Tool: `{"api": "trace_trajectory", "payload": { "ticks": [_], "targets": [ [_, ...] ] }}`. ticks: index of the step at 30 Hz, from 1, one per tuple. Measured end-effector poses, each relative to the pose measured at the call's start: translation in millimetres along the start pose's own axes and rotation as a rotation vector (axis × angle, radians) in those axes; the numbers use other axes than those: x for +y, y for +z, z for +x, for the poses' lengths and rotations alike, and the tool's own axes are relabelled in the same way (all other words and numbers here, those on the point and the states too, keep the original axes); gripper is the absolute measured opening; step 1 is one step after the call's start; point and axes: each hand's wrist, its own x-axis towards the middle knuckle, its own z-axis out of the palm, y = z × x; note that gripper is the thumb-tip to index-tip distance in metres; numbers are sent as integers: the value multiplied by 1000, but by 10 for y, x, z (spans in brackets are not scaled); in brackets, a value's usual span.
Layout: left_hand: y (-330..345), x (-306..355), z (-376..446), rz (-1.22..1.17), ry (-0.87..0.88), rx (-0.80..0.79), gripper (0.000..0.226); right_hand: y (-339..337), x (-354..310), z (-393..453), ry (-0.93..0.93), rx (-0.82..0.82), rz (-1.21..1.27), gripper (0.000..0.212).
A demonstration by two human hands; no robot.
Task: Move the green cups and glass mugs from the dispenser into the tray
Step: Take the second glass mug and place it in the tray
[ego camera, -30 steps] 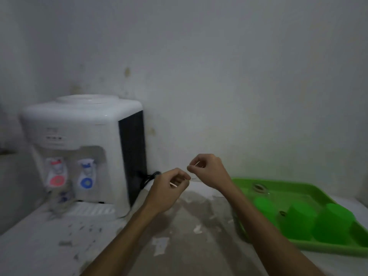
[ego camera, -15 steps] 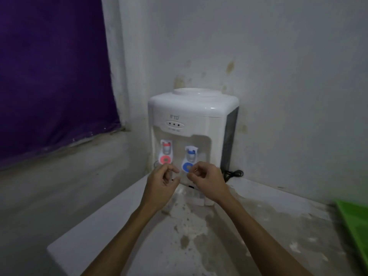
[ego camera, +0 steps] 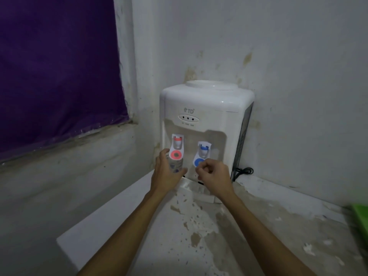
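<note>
**Glass mug under the red tap, left hand around it**

Glass mug (ego camera: 176,166), clear with a printed pattern, stands in the dispenser's bay beneath the red tap (ego camera: 176,148). Nearest, two bare forearms reach over the stained counter (ego camera: 229,236). The left hand (ego camera: 166,174) curls around the mug, thumb and fingers on either side. The right hand (ego camera: 214,174) hangs loosely curled and empty below the blue tap (ego camera: 201,156). Behind stands the white dispenser (ego camera: 207,108). A sliver of the green tray (ego camera: 361,216) shows at far right.
</note>
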Motion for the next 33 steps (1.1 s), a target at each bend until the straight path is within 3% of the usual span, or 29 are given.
{"api": "trace_trajectory", "payload": {
  "ticks": [11, 18, 25, 33],
  "targets": [
    [-125, -63, 113, -16, -62, -1, 77, -150, -14, -96, 12, -21, -44, 14],
    [-422, 33, -16, 157, -108, -121, 93, -266, -73, -162, 0, -6, -19, 12],
    [-723, 735, -285, 153, -44, -283, 84, -389, -113, -343, 60, -11, 134, 13],
    [-344, 1835, -540, -64, 182, -401, 87, -1060, -141, -627, 196, 28, 394, 32]
  ]
}}
